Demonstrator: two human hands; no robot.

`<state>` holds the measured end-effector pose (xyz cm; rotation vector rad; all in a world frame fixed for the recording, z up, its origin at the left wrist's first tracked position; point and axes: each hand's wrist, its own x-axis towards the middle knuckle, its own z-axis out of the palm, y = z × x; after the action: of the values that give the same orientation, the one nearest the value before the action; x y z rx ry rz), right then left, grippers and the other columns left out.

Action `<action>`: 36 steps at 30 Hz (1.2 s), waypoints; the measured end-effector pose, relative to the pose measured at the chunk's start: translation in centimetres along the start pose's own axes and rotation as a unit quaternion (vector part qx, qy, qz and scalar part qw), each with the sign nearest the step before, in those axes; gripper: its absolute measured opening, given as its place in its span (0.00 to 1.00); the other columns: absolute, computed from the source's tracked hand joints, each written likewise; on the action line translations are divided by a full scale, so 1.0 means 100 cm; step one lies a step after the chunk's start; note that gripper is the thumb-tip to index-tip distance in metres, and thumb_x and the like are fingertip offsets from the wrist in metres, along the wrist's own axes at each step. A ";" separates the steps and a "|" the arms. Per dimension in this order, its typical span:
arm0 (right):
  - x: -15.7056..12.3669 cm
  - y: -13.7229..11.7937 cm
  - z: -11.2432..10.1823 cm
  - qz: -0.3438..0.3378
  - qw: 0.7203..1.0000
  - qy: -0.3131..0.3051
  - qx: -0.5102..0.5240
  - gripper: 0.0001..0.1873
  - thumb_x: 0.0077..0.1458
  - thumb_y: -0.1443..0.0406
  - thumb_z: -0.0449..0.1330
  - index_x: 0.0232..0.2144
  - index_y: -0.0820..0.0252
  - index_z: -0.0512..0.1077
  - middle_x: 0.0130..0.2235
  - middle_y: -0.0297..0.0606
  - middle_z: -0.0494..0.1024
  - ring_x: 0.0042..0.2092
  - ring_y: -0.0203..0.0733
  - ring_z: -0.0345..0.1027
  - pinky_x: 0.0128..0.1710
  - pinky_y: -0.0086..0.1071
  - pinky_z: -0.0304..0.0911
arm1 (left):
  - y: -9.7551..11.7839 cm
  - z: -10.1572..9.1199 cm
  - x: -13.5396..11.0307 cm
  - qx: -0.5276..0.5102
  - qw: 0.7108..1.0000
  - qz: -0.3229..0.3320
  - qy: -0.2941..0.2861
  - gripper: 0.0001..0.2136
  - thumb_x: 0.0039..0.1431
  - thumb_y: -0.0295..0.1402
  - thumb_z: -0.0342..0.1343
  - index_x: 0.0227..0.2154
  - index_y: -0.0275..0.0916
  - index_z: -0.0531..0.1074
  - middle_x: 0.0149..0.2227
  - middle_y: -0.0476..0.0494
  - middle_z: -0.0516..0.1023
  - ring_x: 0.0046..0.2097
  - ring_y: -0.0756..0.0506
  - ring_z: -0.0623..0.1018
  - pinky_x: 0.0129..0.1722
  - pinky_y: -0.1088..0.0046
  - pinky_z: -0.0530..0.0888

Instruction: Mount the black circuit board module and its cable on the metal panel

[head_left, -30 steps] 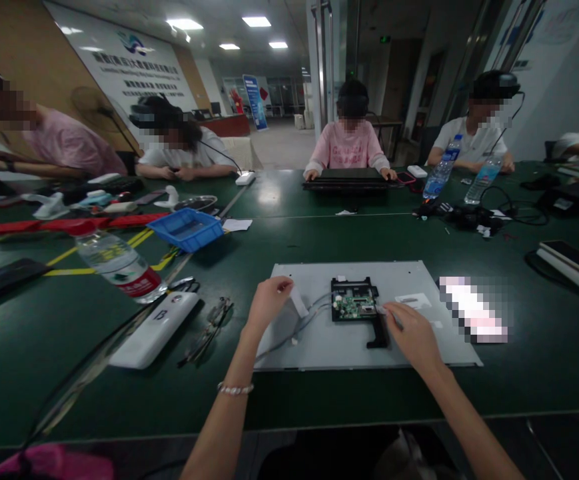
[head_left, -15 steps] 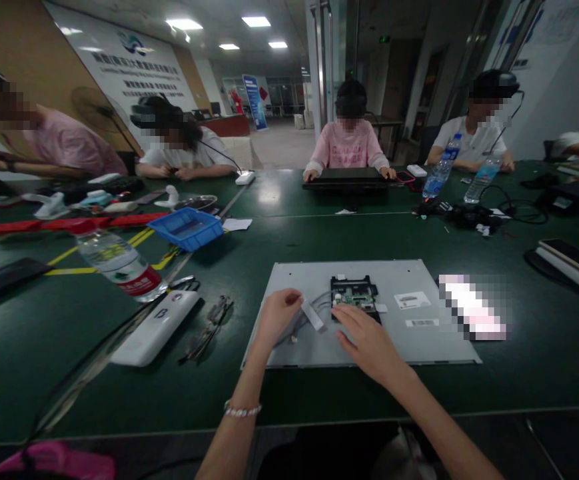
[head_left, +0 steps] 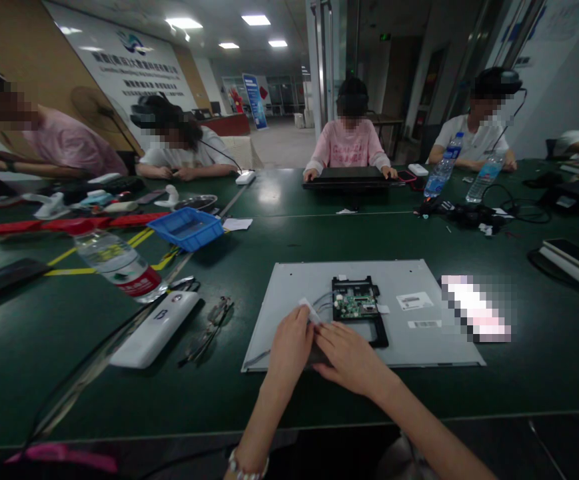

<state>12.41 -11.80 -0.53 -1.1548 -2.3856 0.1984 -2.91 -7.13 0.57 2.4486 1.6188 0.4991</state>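
Note:
A grey metal panel (head_left: 409,347) lies flat on the green table before me. A black frame with a small green circuit board (head_left: 356,305) sits on its middle, with thin grey cables running off to the left. My left hand (head_left: 290,343) and my right hand (head_left: 346,357) meet on the panel just left of the board. Both pinch a small white strip (head_left: 309,309) at the cable end, fingers closed around it. A white label (head_left: 413,301) is stuck on the panel to the right.
A water bottle (head_left: 116,261), a white power bank (head_left: 154,328) and folded glasses (head_left: 209,327) lie to my left, with a blue tray (head_left: 186,229) behind them. Several other people sit around the table with laptops, bottles and cables.
My right hand moved left from the board's right side across to my left hand. My left hand drew back toward me with the white strip, and both hands now hold it together.

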 end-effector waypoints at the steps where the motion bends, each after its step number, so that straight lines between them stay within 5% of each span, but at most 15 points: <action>1: -0.001 0.000 0.000 0.002 1.000 -0.002 0.003 0.26 0.54 0.59 0.58 0.53 0.68 0.63 0.54 0.50 0.69 0.57 0.47 0.60 0.59 0.42 0.53 | -0.002 0.002 0.000 -0.002 1.000 -0.007 0.000 0.12 0.59 0.25 0.45 0.45 0.40 0.63 0.46 0.38 0.72 0.48 0.41 0.73 0.47 0.64 0.69; 10: -0.007 -0.007 -0.002 0.017 1.000 -0.002 0.016 0.25 0.53 0.60 0.59 0.51 0.65 0.64 0.55 0.50 0.67 0.57 0.48 0.60 0.58 0.42 0.55 | -0.004 0.006 0.010 -0.008 0.999 -0.027 -0.024 0.16 0.59 0.30 0.48 0.50 0.38 0.59 0.47 0.35 0.73 0.48 0.39 0.74 0.45 0.64 0.69; 15: -0.016 -0.004 -0.024 0.027 0.999 0.021 0.038 0.22 0.57 0.63 0.54 0.54 0.61 0.63 0.54 0.44 0.70 0.55 0.45 0.62 0.57 0.41 0.57 | -0.005 0.001 0.013 -0.023 1.000 0.000 -0.004 0.12 0.57 0.29 0.50 0.45 0.39 0.62 0.50 0.36 0.70 0.51 0.39 0.71 0.49 0.62 0.68; 21: -0.051 0.053 -0.058 0.155 0.981 0.112 0.020 0.17 0.59 0.66 0.50 0.50 0.56 0.67 0.50 0.41 0.73 0.51 0.43 0.65 0.53 0.42 0.61 | 0.009 -0.013 -0.005 0.000 0.997 0.064 0.042 0.13 0.59 0.30 0.50 0.47 0.40 0.63 0.54 0.38 0.65 0.56 0.38 0.66 0.55 0.58 0.64; 26: -0.066 0.103 -0.065 0.196 0.979 0.058 -0.018 0.15 0.55 0.64 0.54 0.46 0.58 0.68 0.47 0.40 0.74 0.49 0.45 0.67 0.49 0.42 0.63 | 0.023 -0.013 -0.012 0.061 0.993 0.103 -0.012 0.11 0.57 0.26 0.50 0.44 0.40 0.66 0.50 0.39 0.69 0.52 0.38 0.68 0.52 0.58 0.65; 36: -0.062 0.112 -0.047 0.152 0.983 0.022 -0.099 0.13 0.58 0.69 0.50 0.43 0.58 0.71 0.44 0.40 0.76 0.46 0.44 0.69 0.46 0.39 0.63 | 0.026 -0.025 -0.003 0.169 0.980 0.106 0.012 0.08 0.58 0.22 0.48 0.33 0.38 0.70 0.35 0.43 0.75 0.38 0.42 0.74 0.42 0.63 0.69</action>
<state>25.85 -9.83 -2.30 -1.5987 -2.2193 0.0329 -1.70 -8.52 3.68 2.8940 1.5712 0.2997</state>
